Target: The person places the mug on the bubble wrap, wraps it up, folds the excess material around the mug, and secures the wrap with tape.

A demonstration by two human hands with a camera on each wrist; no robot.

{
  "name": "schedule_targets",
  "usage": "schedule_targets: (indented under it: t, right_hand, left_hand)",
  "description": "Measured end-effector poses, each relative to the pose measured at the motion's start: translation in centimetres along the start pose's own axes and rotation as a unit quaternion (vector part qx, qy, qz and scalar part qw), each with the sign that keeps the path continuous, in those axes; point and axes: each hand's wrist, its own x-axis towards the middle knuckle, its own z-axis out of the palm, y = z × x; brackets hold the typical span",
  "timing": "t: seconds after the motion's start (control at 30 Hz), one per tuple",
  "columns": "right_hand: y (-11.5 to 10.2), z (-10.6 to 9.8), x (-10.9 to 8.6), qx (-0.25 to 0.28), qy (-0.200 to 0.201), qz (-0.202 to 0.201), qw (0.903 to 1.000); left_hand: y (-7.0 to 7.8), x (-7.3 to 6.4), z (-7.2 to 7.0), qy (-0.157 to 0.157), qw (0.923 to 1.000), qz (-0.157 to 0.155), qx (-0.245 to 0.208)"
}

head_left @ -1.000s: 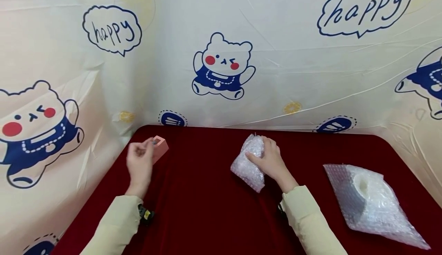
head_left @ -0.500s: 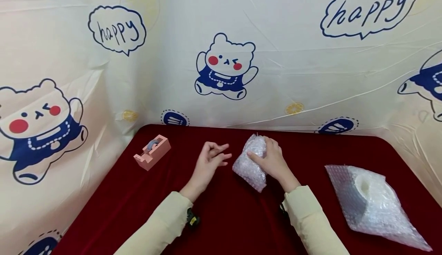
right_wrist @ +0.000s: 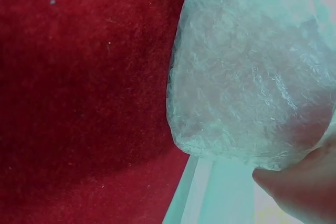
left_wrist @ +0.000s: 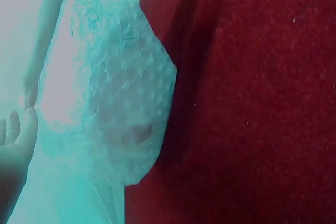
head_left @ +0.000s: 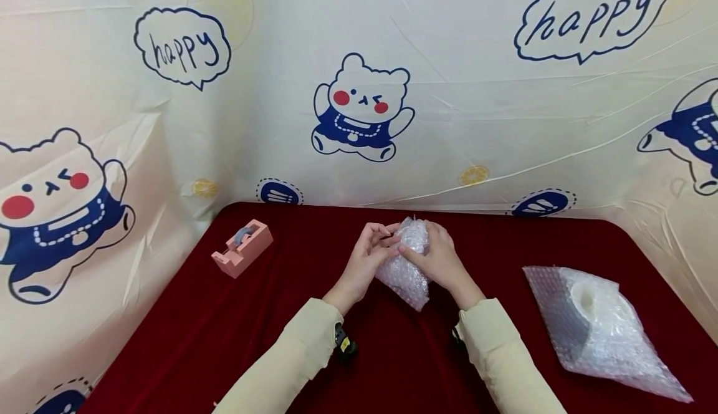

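A parcel of clear bubble wrap (head_left: 405, 277) sits mid-table, between both hands. What is inside is only a pale, blurred shape. My right hand (head_left: 443, 258) grips its right side, thumb across the front. In the right wrist view that thumb (right_wrist: 299, 182) lies against the wrap (right_wrist: 247, 77). From the left, my left hand (head_left: 364, 261) reaches the parcel's upper left side with bent fingers, its thumb tip close to the right thumb. Whether it pinches anything thin there is not visible. The left wrist view shows its fingers (left_wrist: 21, 135) at the edge of the wrapped parcel (left_wrist: 126, 98).
A pink tape dispenser (head_left: 247, 252) with a blue-grey roll stands at the back left. On the right lies a larger bubble-wrap bag (head_left: 611, 333) around a white ring-shaped thing. Dark red cloth (head_left: 314, 233) covers the table, and a printed curtain (head_left: 465, 121) hangs behind.
My left hand has moved right, from in front of the tape dispenser to the parcel's left side, uncovering the dispenser. The right hand has kept its grip on the parcel in place.
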Motion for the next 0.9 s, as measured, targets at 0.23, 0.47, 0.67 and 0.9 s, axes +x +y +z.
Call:
schedule_targets:
  t: [0.23, 0.47, 0.67, 0.9]
  right_hand:
    - [-0.4, -0.4, -0.1, -0.049, 0.026, 0.005, 0.9985]
    - [-0.8, -0.7, -0.3, -0.086, 0.065, -0.014, 0.9940]
    - [-1.2, -1.5, -0.3, -0.079, 0.061, -0.041, 0.9942]
    - [-1.1, -4.1, -0.1, 0.086, -0.056, -0.015, 0.9946]
  left_hand:
    - [0.8, 0.3, 0.2, -0.038, 0.9979, 0.018, 0.050]
    - [1.0, 0.6, 0.5, -0.069, 0.9933, 0.028, 0.088]
    - [0.7, 0.9, 0.5, -0.085, 0.9930, 0.015, 0.080]
    - [1.0, 1.0, 0.3, -0.079, 0.9937, -0.018, 0.077]
